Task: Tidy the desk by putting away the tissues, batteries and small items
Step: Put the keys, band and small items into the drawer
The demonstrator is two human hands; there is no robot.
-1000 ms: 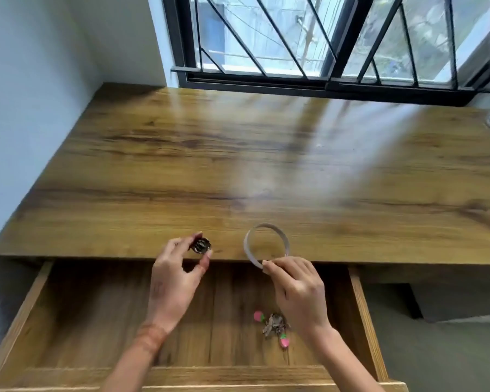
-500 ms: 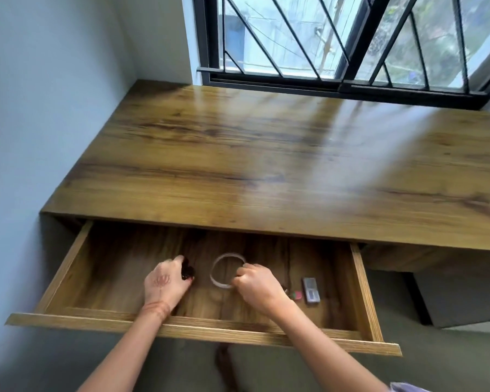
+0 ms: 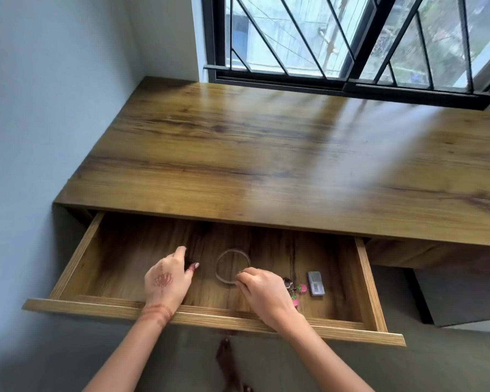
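Hands (image 3: 167, 281), ring (image 3: 234, 250), dark item (image 3: 189, 262) in drawer (image 3: 96, 303)

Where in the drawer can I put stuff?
The drawer is bare between its left wall and the left hand pinching a small dark thing, and along the back behind the ring. The right is crowded: the right hand pinches the ring beside a keychain and a grey box.

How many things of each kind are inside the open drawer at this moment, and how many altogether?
Pale ring, pinched by the right hand: 1
Small dark item, mostly hidden by the left hand that holds it: 1
Key bunch with pink and green charms: 1
Small grey rectangular item: 1
Total: 4
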